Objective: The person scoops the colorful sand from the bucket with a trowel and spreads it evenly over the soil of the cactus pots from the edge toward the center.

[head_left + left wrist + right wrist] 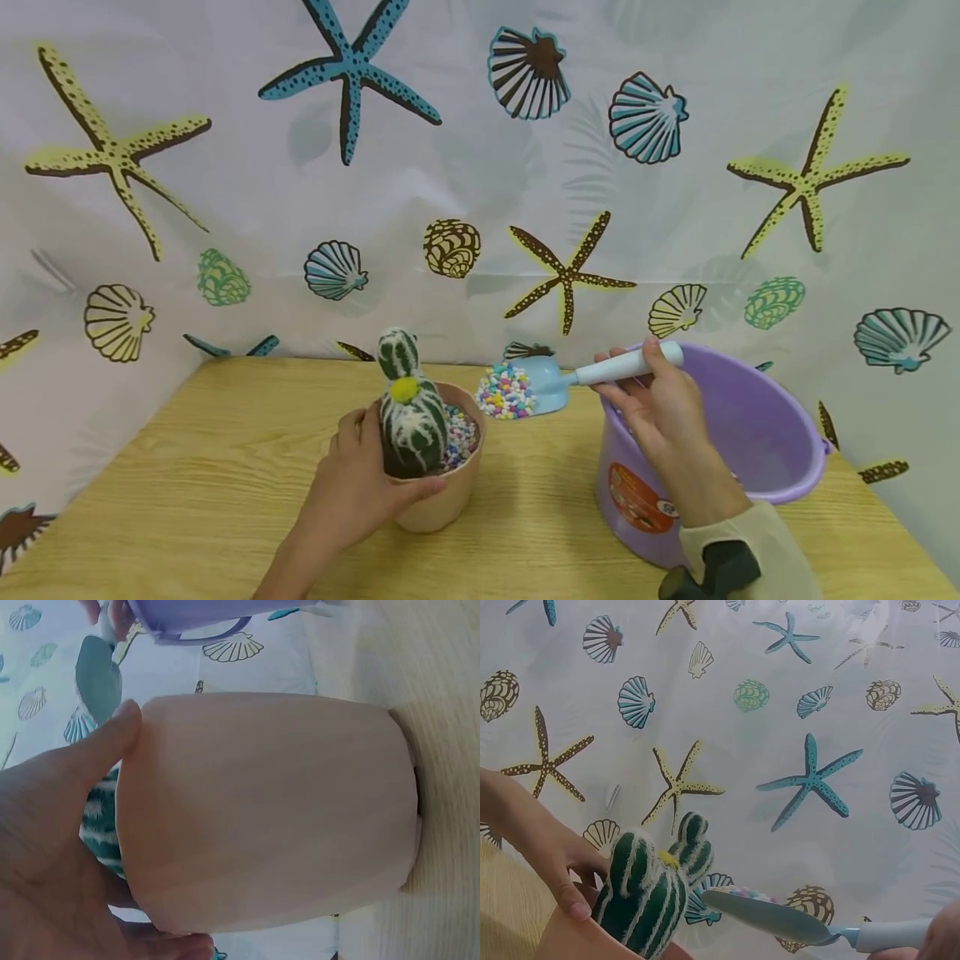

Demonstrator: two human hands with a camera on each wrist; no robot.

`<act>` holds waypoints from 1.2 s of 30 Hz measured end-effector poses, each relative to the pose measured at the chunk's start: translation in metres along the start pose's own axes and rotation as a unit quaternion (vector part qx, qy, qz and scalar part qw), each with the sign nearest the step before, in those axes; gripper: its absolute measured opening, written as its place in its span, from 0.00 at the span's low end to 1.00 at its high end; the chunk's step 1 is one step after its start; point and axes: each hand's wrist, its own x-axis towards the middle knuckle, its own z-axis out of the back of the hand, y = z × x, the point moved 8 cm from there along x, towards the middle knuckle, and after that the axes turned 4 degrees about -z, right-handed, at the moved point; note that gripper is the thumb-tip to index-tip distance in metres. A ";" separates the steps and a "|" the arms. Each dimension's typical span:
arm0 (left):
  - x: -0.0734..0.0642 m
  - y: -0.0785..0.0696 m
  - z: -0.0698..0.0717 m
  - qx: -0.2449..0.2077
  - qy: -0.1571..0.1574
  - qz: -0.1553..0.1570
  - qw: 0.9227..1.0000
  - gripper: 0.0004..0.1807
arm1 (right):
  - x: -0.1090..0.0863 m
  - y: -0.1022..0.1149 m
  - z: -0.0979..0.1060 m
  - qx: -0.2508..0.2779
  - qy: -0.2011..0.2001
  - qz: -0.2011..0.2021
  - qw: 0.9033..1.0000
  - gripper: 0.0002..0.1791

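A green-and-white striped cactus (414, 425) with a yellow flower stands in a peach-coloured pot (438, 512), with small multicoloured pebbles (460, 437) on its right side. My left hand (356, 483) grips the pot's rim, thumb at the front and fingers behind the cactus. In the left wrist view the thumb lies over the rim of the pot (270, 814). My right hand (660, 408) holds a light blue scoop (551, 385) by its handle, level in the air right of the pot. Colourful pebbles (507, 392) fill the scoop's blade, also seen edge-on in the right wrist view.
A purple bucket (626, 521) with an orange label stands on the right, under my right forearm. Pot and bucket are on a light wooden table (225, 450). Behind hangs a pale cloth (465, 167) printed with starfish and shells.
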 end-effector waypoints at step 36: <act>-0.012 -0.019 -0.006 0.027 -0.045 0.018 0.998 0.67 | -0.007 -0.030 -0.029 -0.171 0.007 0.079 0.982 0.10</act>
